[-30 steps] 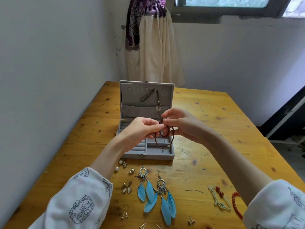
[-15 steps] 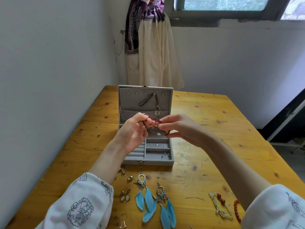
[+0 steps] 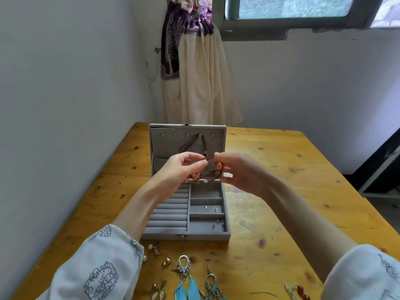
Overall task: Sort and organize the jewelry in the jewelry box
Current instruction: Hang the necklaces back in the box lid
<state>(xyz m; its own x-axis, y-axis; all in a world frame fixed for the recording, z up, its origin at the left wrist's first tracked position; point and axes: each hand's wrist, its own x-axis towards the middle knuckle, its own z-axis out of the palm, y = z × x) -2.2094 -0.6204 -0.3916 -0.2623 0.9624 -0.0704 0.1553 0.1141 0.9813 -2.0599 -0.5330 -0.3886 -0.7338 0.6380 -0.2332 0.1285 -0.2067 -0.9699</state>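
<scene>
Plain home room, wooden table (image 3: pixel 303 169) in a corner, tied curtain (image 3: pixel 201 83) beside window (image 3: pixel 292 7)

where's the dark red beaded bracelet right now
In the head view the dark red beaded bracelet is held up at centre, pinched between the left hand and right hand, in front of the open grey jewelry box.

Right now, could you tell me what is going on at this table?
A person is sorting jewelry. Both hands, left hand and right hand, pinch a dark red beaded bracelet above the open grey jewelry box. Small studs lie in its right compartments. Blue feather earrings and other pieces wait on the wooden table.
</scene>
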